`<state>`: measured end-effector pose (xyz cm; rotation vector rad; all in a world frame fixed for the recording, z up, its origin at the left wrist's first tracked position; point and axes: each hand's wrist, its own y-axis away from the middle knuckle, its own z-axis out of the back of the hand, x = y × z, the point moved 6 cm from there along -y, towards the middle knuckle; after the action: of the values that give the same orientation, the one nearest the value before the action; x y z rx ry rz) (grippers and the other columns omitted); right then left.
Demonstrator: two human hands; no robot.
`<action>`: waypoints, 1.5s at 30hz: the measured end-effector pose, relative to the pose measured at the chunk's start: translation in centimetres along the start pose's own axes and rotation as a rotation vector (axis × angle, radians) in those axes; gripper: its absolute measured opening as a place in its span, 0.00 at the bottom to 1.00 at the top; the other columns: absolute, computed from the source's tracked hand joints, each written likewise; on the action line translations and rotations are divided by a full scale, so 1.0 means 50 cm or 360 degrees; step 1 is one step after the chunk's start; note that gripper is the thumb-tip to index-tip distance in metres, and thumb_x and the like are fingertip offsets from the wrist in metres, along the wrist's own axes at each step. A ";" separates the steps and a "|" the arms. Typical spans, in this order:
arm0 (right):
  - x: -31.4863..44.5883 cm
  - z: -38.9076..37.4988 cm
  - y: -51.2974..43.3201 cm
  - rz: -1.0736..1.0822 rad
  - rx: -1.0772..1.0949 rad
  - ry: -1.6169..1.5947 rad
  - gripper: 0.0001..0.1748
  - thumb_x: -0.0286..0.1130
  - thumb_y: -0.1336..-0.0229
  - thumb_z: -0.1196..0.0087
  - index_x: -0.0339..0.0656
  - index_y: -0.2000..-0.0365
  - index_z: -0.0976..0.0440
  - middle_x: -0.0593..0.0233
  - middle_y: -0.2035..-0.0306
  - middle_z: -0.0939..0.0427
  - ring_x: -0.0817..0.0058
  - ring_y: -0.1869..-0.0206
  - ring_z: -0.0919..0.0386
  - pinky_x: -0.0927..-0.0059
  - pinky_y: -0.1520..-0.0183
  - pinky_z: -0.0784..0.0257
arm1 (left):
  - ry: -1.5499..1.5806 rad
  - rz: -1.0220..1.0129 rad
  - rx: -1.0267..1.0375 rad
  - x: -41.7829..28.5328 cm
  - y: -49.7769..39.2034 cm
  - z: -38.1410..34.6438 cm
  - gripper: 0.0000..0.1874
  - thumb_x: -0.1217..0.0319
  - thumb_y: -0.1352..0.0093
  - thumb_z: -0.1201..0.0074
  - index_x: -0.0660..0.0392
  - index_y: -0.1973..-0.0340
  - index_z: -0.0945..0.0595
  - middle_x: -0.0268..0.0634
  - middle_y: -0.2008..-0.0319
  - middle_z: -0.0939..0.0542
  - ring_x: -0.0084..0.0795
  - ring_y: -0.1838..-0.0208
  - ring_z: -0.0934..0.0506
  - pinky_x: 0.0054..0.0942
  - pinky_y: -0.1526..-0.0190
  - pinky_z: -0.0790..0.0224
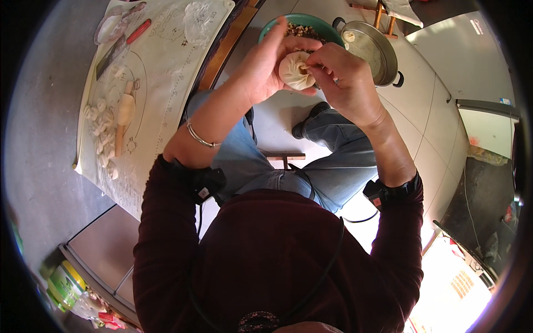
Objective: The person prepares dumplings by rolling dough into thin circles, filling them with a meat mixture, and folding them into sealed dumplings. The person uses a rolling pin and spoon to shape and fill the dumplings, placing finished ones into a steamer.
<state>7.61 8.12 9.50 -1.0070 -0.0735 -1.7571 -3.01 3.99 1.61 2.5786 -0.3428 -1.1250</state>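
Observation:
A round, pleated dough bun (295, 71) rests in my left hand (266, 68), its folds gathered toward a small opening. The fingers of my right hand (343, 79) pinch the dough at that opening. Just beyond both hands is a green bowl (270, 30) of dark chopped filling (306, 32), partly hidden by my fingers. To its right stands a metal steamer pot (374, 58) with black handles. One pleated bun (349, 37) sits inside it near the left wall, and a second is partly visible below.
On my left, a printed pastry mat (166, 79) holds several dough pieces (102, 125), a rolling pin (119, 141) under a dough wrapper (126, 109), a red-handled knife (111, 56) and a flour pile (199, 21). A wooden stool (378, 16) stands behind the pot; a white refrigerator (462, 54) is at right.

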 end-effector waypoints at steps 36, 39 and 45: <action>0.024 -0.391 -0.356 0.0342 0.0867 -0.0128 0.28 0.23 0.61 0.37 0.47 0.53 0.25 0.56 0.53 0.26 0.58 0.50 0.26 0.65 0.50 0.28 | 0.0959 -0.0691 -0.0695 -0.187 0.126 0.386 0.33 0.40 0.29 0.64 0.57 0.46 0.33 0.48 0.44 0.29 0.50 0.40 0.31 0.59 0.40 0.40; -0.026 -0.440 -0.408 0.0263 0.0793 -0.0320 0.27 0.26 0.60 0.34 0.44 0.54 0.25 0.60 0.54 0.25 0.65 0.53 0.24 0.69 0.51 0.28 | 0.0920 -0.0737 -0.0661 -0.207 0.132 0.452 0.35 0.40 0.30 0.62 0.56 0.41 0.35 0.48 0.42 0.30 0.50 0.38 0.32 0.57 0.38 0.43; -0.213 -0.510 -0.532 -0.0203 0.0383 0.0023 0.28 0.30 0.61 0.32 0.46 0.54 0.26 0.57 0.55 0.25 0.63 0.55 0.23 0.67 0.52 0.27 | -0.1359 -0.1267 -0.1908 -0.228 0.235 0.608 0.27 0.55 0.29 0.54 0.60 0.41 0.31 0.52 0.39 0.32 0.49 0.36 0.34 0.44 0.35 0.45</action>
<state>-27.88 15.27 -3.15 -0.8289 -0.3384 -1.8205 -34.25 -8.60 -6.06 1.0497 0.9831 -1.8267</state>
